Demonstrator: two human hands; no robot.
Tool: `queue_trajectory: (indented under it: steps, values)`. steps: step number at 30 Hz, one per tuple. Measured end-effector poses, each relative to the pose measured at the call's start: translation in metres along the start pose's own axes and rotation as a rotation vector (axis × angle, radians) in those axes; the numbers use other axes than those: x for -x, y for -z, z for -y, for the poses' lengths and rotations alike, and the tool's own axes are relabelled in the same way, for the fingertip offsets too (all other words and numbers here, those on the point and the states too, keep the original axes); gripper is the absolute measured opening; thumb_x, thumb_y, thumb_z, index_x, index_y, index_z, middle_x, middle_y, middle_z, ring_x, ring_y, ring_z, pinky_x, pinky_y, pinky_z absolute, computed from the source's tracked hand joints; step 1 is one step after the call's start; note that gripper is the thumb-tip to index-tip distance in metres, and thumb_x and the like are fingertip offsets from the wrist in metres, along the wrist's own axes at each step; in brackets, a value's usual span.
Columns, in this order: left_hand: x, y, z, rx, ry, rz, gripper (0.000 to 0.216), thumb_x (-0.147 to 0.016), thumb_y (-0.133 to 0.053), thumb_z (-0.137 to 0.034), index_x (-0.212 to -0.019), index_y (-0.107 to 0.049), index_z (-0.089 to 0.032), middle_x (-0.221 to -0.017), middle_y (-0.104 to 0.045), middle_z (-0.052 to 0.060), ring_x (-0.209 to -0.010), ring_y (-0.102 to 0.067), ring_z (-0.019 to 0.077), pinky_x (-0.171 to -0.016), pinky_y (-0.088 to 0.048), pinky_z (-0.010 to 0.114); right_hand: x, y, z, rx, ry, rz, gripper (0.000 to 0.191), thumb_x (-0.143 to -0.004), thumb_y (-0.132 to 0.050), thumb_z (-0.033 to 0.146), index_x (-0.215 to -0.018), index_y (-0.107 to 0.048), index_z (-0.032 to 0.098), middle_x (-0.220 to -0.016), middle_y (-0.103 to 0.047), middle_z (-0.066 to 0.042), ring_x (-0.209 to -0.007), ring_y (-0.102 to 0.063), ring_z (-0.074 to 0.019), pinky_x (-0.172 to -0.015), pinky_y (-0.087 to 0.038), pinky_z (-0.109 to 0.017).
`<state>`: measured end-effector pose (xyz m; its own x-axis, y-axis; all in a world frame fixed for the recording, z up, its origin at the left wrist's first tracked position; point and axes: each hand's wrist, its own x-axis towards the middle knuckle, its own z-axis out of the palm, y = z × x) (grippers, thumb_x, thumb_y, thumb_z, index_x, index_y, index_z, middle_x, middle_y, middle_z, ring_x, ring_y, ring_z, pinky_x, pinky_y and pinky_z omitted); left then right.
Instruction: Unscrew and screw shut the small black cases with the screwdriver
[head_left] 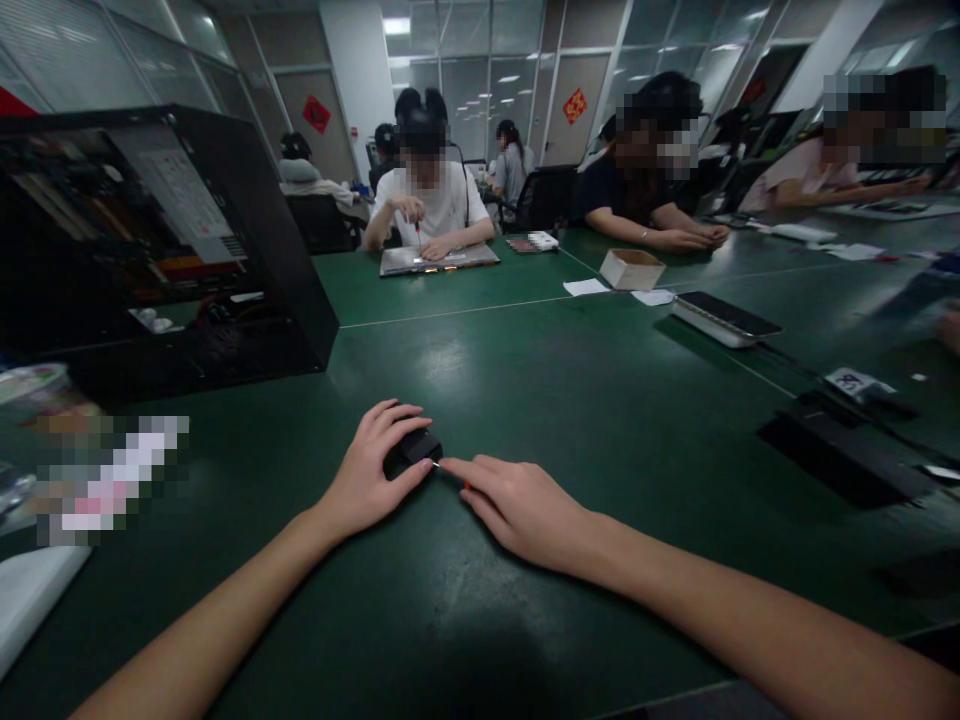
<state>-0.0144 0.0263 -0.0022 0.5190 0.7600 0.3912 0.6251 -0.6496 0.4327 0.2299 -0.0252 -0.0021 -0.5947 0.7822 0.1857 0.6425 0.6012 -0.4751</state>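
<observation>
A small black boxy device [420,446] rests on the green table, its exact kind not clear. My left hand [366,472] is wrapped around it, fingers over the far side and thumb along the near edge. From the right, my right hand [529,508] grips a thin screwdriver [466,487]; a bit of red handle shows under the fingers. Its metal tip is at the device's near right edge, close to my left thumb. Most of the screwdriver is hidden by my right fingers.
An open black computer case [300,270] stands at the left. Opposite, a person [427,210] works on a flat panel [442,260]. Farther right are a small box [632,270], a phone-like slab on a white box [724,318], and a black adapter with cables [847,450].
</observation>
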Motion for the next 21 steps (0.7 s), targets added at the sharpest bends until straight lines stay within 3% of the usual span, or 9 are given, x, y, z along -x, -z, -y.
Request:
queue_trajectory:
  steps: [8, 21]
  values:
    - [0.001, 0.0, 0.0, 0.004, -0.003, 0.0, 0.04, -0.094, -0.064, -0.037, -0.131, -0.059, -0.024, -0.139, -0.059, 0.011, -0.139, -0.042, 0.0329, -0.118, -0.035, 0.058, -0.002, 0.018, -0.008, 0.168, -0.057, -0.056, 0.035, -0.103, -0.045, 0.025, -0.134, -0.062, 0.022, -0.105, -0.07, -0.007, -0.087, -0.067, -0.0178, -0.076, -0.049, -0.03]
    - [0.005, -0.002, -0.015, 0.082, -0.04, 0.078, 0.052, -0.088, -0.071, -0.036, -0.137, -0.056, -0.026, -0.144, -0.056, 0.011, -0.143, -0.04, 0.0355, -0.119, -0.035, 0.059, -0.002, 0.008, -0.005, 0.104, -0.013, -0.083, 0.031, -0.103, -0.046, 0.024, -0.129, -0.063, 0.021, -0.105, -0.07, -0.007, -0.09, -0.068, -0.0177, -0.078, -0.051, -0.03]
